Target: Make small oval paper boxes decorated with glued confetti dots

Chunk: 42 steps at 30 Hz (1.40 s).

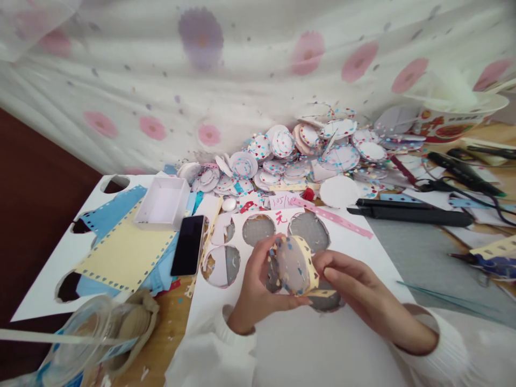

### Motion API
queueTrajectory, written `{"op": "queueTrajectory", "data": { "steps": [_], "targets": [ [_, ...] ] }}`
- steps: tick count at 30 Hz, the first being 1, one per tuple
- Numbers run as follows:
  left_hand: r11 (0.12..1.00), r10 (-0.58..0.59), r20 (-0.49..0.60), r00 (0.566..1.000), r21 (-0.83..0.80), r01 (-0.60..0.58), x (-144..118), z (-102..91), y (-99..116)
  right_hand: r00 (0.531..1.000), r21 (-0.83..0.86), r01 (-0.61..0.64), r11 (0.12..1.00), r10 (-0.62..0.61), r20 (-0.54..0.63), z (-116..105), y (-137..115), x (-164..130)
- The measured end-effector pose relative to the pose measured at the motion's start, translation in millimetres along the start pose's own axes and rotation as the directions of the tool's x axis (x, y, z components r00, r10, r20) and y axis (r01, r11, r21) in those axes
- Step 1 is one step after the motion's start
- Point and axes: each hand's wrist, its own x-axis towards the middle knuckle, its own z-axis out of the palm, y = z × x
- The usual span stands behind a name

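Note:
My left hand (255, 287) and my right hand (355, 285) together hold a small round paper piece (291, 264) with a grey translucent face, coloured dots and a yellow tape strip around its rim. The left fingers curl around its left side. The right thumb and fingers press the yellow strip on its right and lower edge. Under my hands lies a white sheet (363, 252) with round holes cut out of it.
A heap of dotted paper discs (298, 153) lies behind. A black phone (188, 245), a white box (162, 203), yellow and blue sheets (121, 252) sit left. A glue gun (463, 172), black bar (411, 214) and bowl (451, 121) are right. A plastic tub (92, 336) stands near left.

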Motion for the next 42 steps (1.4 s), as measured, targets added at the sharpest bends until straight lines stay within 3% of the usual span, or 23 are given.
{"op": "queueTrajectory", "data": {
  "steps": [4, 19, 22, 24, 27, 30, 33, 38, 42],
  "targets": [
    [0.989, 0.051, 0.026, 0.998, 0.136, -0.054, -0.6, -2.0, -1.8, 0.998, 0.119, -0.043, 0.992, 0.038, 0.046, 3.3, -0.4, 0.7],
    [0.976, 0.058, 0.053, 0.997, 0.207, -0.067, -0.8, -1.4, -0.5, 1.0, 0.134, -0.003, 0.991, 0.001, 0.021, 4.6, 4.4, 1.1],
    [0.981, 0.061, 0.041, 0.997, 0.179, -0.068, -0.5, 0.1, -2.5, 0.999, 0.036, 0.038, 0.999, -0.038, -0.002, 5.1, 3.0, 0.9],
    [0.99, 0.041, 0.009, 0.999, 0.131, -0.042, 0.1, 2.1, -3.8, 0.988, -0.123, 0.133, 0.983, -0.141, -0.062, 4.9, 1.1, 0.0],
    [0.997, -0.014, -0.053, 0.998, 0.077, 0.018, 0.8, 5.0, -4.5, 0.91, -0.382, 0.335, 0.861, -0.401, -0.106, 1.8, -0.2, -2.4],
    [0.997, -0.052, -0.07, 0.996, 0.061, 0.056, 0.8, 6.3, -4.2, 0.835, -0.509, 0.479, 0.715, -0.551, 0.011, -2.6, 1.6, -4.3],
    [0.996, -0.045, -0.055, 0.997, 0.072, 0.049, 0.3, 6.2, -4.9, 0.822, -0.556, 0.513, 0.654, -0.562, 0.097, -4.1, 3.5, -4.3],
    [0.996, 0.01, -0.011, 1.0, 0.086, -0.009, -0.3, 5.5, -6.5, 0.848, -0.511, 0.48, 0.713, -0.526, 0.062, -1.5, 2.9, -3.6],
    [0.999, -0.005, 0.027, 1.0, 0.036, 0.004, -0.1, 6.2, -3.8, 0.843, -0.506, 0.49, 0.71, -0.534, 0.066, -0.5, 2.9, -5.0]
  ]
}}
